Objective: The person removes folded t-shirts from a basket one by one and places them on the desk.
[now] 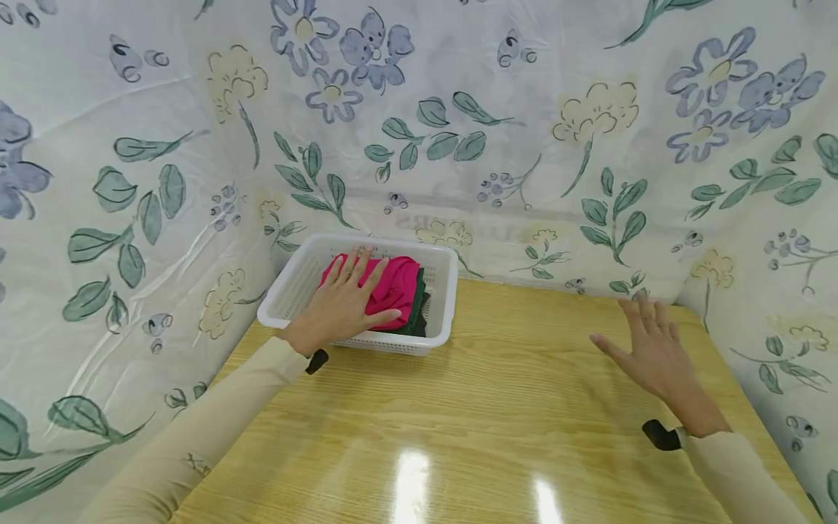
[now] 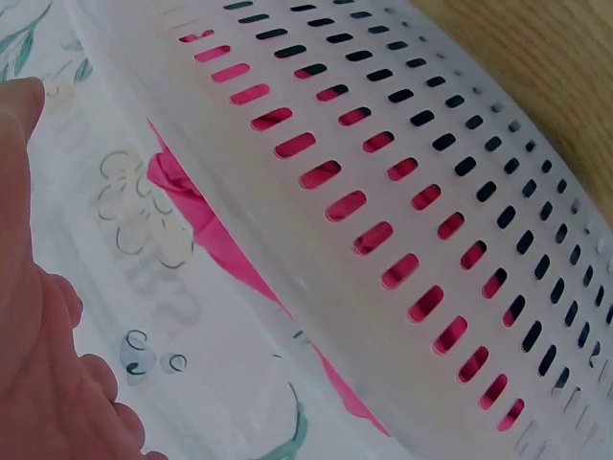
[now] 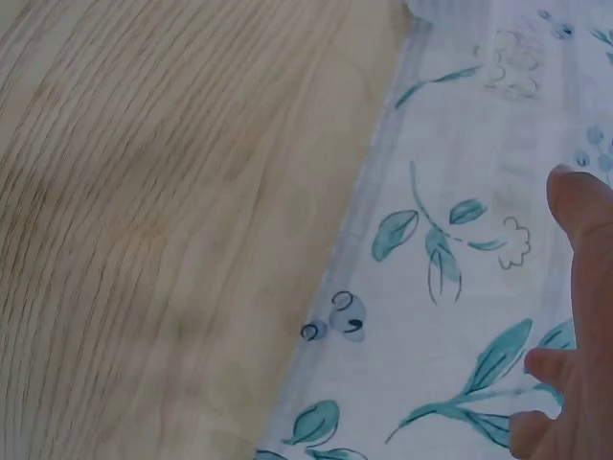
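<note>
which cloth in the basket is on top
The bright pink cloth; the dark green cloth and blackish cloth peek out lower, past its right edge.

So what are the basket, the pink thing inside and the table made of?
White basket: likely moulded plastic, smooth, with slotted walls. Pink cloth: apparently soft fabric, matte, loosely creased; fibre unclear. Table: wood or wood-look laminate, glossy, showing grain and reflections.

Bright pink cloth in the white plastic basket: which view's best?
Head view: the bright pink cloth shows from above, partly behind the left hand. Left wrist: only pieces through slots in the white plastic basket and past its rim. Right wrist: none.
</note>
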`<action>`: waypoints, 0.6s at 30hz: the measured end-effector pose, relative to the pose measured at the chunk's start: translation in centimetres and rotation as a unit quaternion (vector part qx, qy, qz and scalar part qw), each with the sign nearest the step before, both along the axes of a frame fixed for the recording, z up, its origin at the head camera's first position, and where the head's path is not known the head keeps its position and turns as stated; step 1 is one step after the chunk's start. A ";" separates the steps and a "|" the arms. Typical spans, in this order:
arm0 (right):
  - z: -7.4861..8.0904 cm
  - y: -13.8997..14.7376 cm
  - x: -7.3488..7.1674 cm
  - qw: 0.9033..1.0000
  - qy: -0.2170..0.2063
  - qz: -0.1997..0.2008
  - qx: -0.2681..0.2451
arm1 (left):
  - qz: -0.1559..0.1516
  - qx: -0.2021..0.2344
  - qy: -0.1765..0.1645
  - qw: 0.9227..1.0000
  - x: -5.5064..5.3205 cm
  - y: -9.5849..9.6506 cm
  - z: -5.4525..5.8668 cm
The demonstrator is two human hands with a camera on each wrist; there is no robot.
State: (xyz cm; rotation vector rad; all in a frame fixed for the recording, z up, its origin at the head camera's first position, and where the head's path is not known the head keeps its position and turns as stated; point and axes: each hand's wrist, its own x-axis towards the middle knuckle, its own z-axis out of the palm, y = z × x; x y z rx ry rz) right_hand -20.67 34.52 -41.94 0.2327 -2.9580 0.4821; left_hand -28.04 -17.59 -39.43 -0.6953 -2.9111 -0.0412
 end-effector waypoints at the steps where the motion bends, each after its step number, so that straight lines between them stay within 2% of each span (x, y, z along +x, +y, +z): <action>1: 0.0 -0.2 0.0 1.000 -0.004 -0.002 0.001 | -0.002 0.003 0.001 1.000 0.0 -0.1 0.0; 5: 0.2 -1.0 -0.3 1.000 -0.027 -0.011 0.006 | -0.005 0.012 -0.005 1.000 -0.2 -0.4 0.1; 9: 0.2 -1.9 -0.7 1.000 -0.023 -0.014 0.006 | -0.003 0.020 -0.017 1.000 -0.4 -0.8 0.4; 13: 0.1 -2.9 -0.9 1.000 0.017 -0.008 -0.007 | 0.002 0.027 -0.022 0.999 -0.7 -1.3 0.3; 18: -0.6 -4.1 -1.4 0.995 0.090 0.014 -0.027 | -0.005 0.060 -0.002 0.998 -0.7 -2.1 0.2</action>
